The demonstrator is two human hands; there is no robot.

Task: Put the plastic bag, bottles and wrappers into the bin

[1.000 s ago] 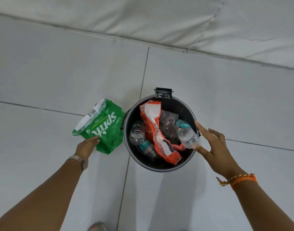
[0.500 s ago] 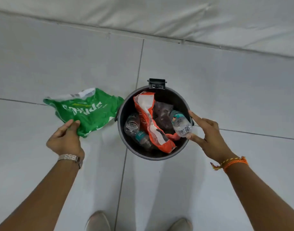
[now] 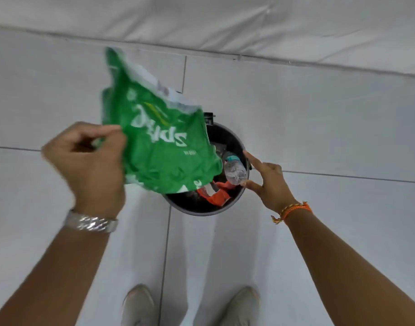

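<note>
My left hand grips a green Sprite wrapper by its left edge and holds it in the air over the left half of the black bin. The wrapper hides much of the bin's inside. In the bin lie a clear plastic bottle with a teal label and an orange wrapper. My right hand rests at the bin's right rim with its fingers spread, fingertips next to the bottle, holding nothing.
The floor is pale grey tile with dark grout lines. A white padded wall runs along the back. My two light shoes stand just in front of the bin. A black clip sits on the bin's far rim.
My left hand has lifted the green wrapper off the floor at the bin's left and swung it up and right over the bin. My right hand stays at the rim.
</note>
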